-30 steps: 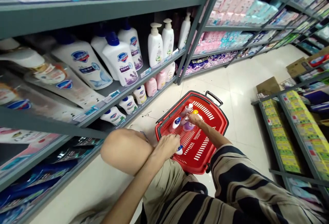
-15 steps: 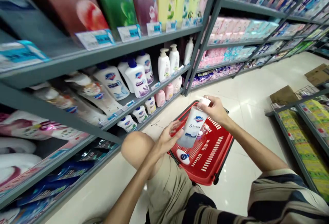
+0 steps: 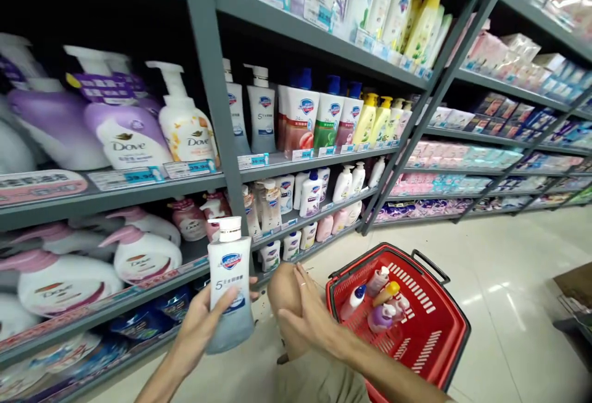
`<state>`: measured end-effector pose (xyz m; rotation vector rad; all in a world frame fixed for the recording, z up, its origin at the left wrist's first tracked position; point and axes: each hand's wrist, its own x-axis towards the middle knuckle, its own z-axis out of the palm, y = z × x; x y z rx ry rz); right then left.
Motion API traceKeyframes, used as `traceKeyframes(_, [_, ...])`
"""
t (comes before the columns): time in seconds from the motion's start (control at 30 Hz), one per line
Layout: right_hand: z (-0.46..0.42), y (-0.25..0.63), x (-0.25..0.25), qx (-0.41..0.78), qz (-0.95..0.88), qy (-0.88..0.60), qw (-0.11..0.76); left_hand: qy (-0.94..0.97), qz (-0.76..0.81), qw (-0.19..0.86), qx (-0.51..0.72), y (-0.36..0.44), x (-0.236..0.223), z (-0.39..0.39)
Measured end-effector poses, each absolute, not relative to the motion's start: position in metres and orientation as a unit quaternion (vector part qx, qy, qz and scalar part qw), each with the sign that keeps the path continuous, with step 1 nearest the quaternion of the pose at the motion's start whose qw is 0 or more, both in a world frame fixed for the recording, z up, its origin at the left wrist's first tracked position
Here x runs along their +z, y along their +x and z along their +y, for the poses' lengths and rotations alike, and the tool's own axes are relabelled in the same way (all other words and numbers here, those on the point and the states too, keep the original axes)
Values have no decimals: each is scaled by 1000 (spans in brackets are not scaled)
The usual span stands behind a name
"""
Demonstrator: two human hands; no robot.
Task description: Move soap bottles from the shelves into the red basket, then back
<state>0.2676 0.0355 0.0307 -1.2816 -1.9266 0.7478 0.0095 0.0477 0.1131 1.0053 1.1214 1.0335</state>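
Note:
My left hand point(image 3: 198, 323) is wrapped round a pump bottle point(image 3: 231, 289), white above and grey-blue below, with a white pump head and a red-and-blue logo. The bottle is nearly upright in front of the lower shelves. Empty and laid out along my bent knee point(image 3: 283, 289), my right hand point(image 3: 308, 310) has its fingers stretched. Right of the knee a red shopping basket point(image 3: 453, 335) stands on the floor. Inside it lie a white bottle with a blue cap point(image 3: 354, 302), a purple pump bottle point(image 3: 381, 318), a yellow-capped bottle point(image 3: 386, 294) and other bottles.
A grey shelf rack point(image 3: 203, 76) with price tags runs along the left and back. It carries similar white-and-grey pump bottles point(image 3: 261, 113), purple Dove pump bottles point(image 3: 127, 131) and yellow bottles point(image 3: 366, 120). Pale tiled floor point(image 3: 504, 267) lies beyond the basket. A box point(image 3: 576, 282) sits at the right edge.
The pump bottle has gone from above the basket to the left, now in my left hand. My right hand has let go of its top and lies on my knee. The view has turned towards the shelves.

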Motion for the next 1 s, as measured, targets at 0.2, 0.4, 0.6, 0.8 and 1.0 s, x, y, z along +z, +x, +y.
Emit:
traceKeyframes(0.2, [47,216,61,262,-750,-449,408,457,498,577,459,-39,93,50])
traceKeyframes(0.4, [82,169,72,490,-637,-393,447,507,473,537,480,-29,62,63])
traceKeyframes(0.6, [97,177,57,578,-574,-356,458,541,428,559,460,-6,52,60])
traceKeyframes(0.8, [99,203,78,559,-604,-343,452,562,405,568,444,6,67,65])
traceKeyframes(1.0, [133,226,155,485,-643,-329,493,547,422,493,529,14,147,97])
